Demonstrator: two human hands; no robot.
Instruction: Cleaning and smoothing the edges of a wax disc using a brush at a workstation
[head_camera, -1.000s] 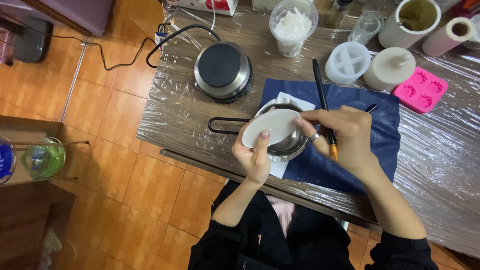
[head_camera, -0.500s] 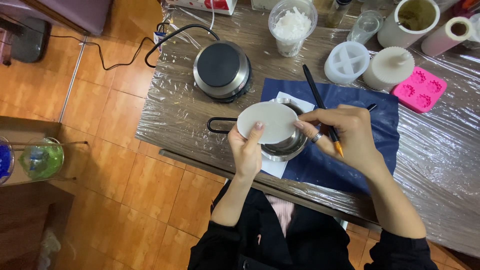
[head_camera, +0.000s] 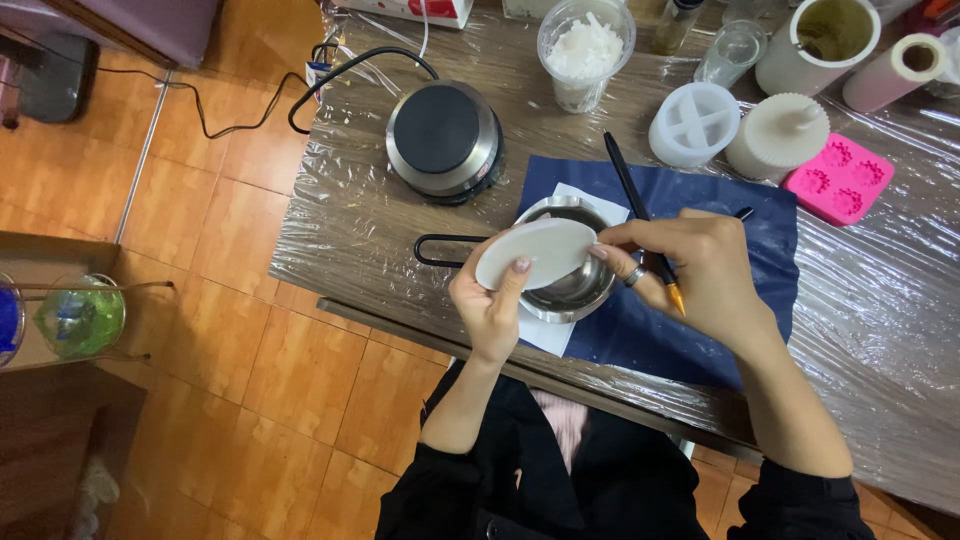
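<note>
In the head view, the left hand (head_camera: 490, 305) holds a flat white oval disc (head_camera: 532, 252), most likely a slab of wax, just above a small steel pot (head_camera: 570, 290). The thumb lies on the upper face of the disc near its lower edge, and the other fingers are hidden under it, so it is a pinch from both faces. The right hand (head_camera: 695, 270) pinches the disc's right edge with its fingertips, and at the same time it keeps a long black tool with an orange tip (head_camera: 640, 215) between the fingers. The disc is tilted, with its left end lower.

The pot has a black wire handle (head_camera: 440, 250) and stands on a white paper over a dark blue cloth (head_camera: 690, 330), on the bench (head_camera: 880, 330), which is covered with clear plastic film. Behind it are a round electric hot plate (head_camera: 445, 135), a clear cup of white flakes (head_camera: 585, 50), a white round mould (head_camera: 695, 125), a white ribbed mould (head_camera: 778, 135) and a pink silicone mould (head_camera: 838, 180).

I judge the disc to be light and stiff, but thin and brittle, and a little slippery. It is better to support it by two opposite edges, as now, and not to bend it.
</note>
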